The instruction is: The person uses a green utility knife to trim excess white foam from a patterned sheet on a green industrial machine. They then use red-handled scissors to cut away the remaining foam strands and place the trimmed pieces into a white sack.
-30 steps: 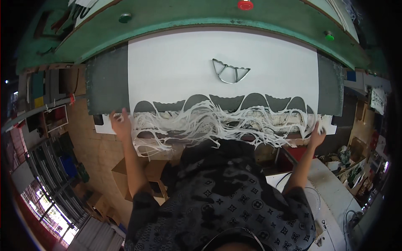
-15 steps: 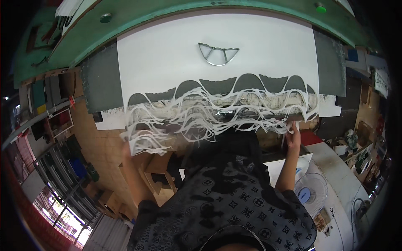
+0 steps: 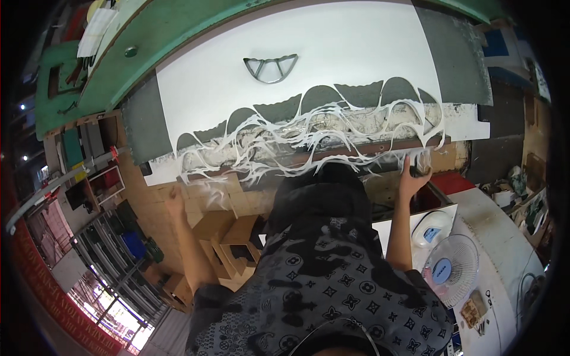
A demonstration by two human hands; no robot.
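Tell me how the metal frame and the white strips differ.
The frame is grey; the strips are white. The frame is small and compact, while the strips spread across most of the sheet's width. The frame lies on the sheet's uncut part; the strips trail in a tangle along its near side. Both have curved edges.

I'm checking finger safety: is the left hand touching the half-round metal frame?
Apart. The head view shows the left hand beyond the near left corner of the white sheet, with plain sheet between it and the metal frame.
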